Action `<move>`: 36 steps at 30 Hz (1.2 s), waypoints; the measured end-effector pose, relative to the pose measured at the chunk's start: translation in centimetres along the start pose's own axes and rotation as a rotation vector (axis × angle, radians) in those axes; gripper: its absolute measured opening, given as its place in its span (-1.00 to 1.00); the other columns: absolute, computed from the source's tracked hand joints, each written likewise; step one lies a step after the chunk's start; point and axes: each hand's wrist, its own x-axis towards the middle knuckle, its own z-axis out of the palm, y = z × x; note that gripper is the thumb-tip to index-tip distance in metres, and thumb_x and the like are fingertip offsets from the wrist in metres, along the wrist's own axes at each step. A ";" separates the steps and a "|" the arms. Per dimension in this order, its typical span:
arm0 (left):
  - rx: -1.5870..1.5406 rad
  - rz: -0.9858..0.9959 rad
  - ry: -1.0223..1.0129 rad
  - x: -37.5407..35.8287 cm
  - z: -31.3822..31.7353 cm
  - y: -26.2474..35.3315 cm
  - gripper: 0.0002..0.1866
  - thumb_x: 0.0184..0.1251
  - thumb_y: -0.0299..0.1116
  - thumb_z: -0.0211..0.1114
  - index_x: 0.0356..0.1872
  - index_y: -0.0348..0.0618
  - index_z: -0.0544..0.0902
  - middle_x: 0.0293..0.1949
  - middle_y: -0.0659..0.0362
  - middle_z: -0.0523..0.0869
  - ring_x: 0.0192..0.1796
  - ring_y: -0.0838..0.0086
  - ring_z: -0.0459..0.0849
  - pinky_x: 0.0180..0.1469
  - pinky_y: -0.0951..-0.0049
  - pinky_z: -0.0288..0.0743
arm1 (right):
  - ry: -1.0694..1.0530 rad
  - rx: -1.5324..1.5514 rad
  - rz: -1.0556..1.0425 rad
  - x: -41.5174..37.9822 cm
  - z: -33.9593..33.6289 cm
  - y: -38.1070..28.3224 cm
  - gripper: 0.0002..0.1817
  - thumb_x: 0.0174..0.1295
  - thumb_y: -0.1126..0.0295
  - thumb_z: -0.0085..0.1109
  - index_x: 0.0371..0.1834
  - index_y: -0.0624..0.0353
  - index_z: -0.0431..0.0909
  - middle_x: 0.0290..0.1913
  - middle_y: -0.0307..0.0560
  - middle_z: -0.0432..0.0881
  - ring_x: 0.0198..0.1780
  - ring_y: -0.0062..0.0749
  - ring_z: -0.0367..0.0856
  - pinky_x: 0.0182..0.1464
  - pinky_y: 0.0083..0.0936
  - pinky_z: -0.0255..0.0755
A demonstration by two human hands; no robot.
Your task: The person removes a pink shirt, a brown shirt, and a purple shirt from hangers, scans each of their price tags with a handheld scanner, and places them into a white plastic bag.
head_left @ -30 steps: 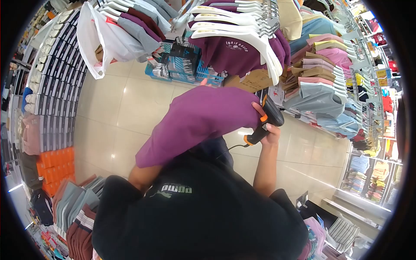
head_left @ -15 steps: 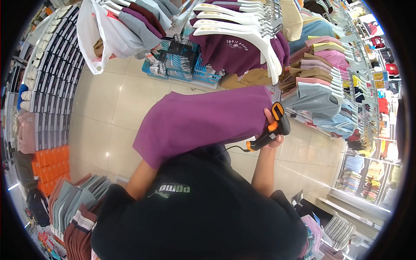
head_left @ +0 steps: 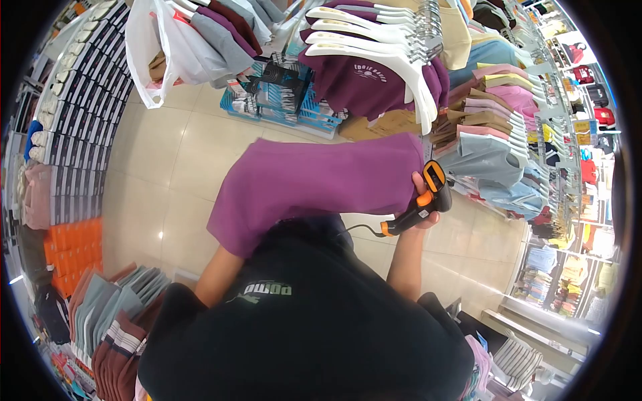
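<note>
A purple shirt [head_left: 321,177] is stretched sideways in front of my body. The left forearm goes up under its left end, and the cloth hides my left hand. My right hand [head_left: 426,200], at the shirt's right edge, is wrapped round a black and orange barcode scanner [head_left: 416,212]. The scanner's head points up and its cable hangs off to the left. Fingers of that hand also lie against the shirt's edge; whether they pinch the cloth is unclear.
White hangers [head_left: 361,50] with dark purple shirts hang ahead, above blue baskets [head_left: 277,100]. A white plastic bag [head_left: 144,57] hangs at upper left. Racks of clothes [head_left: 495,154] stand right. Orange boxes [head_left: 72,250] are at left, folded clothes [head_left: 120,314] at lower left.
The right hand, the scanner and the shirt's right end have shifted very slightly right. The surroundings have moved a little in view. The hold on the scanner is unchanged.
</note>
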 end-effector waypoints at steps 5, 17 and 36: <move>0.061 0.096 0.021 2.2 0.9 0.6 -0.47 0.11 -0.20 0.46 0.14 -0.09 0.61 0.00 0.15 0.73 0.04 0.31 0.71 0.07 0.35 0.57 | -0.007 -0.200 0.109 1.2 1.3 -0.2 0.08 0.03 0.23 0.40 0.56 0.35 -0.06 0.43 0.48 0.26 0.53 0.22 0.15 0.58 0.06 -0.09; -0.202 -0.226 -0.026 1.3 2.9 -0.9 -0.36 0.09 -0.11 0.51 0.19 -0.12 0.53 0.03 0.13 0.70 0.07 0.29 0.70 0.12 0.31 0.54 | 0.046 -0.265 0.092 -1.3 1.7 -1.0 0.07 -0.22 0.49 0.31 0.53 0.33 0.06 0.33 0.56 0.39 0.38 0.16 0.40 0.44 -0.07 0.15; -0.101 0.093 -0.140 5.7 1.8 2.9 -0.11 -0.07 -0.04 0.60 0.34 -0.03 0.41 0.23 0.12 0.55 0.22 0.26 0.57 0.29 0.28 0.38 | 0.594 -0.127 0.286 1.6 0.4 0.8 -0.46 0.35 0.28 0.04 0.33 0.34 0.31 0.37 0.39 0.34 0.40 0.16 0.34 0.48 -0.01 0.17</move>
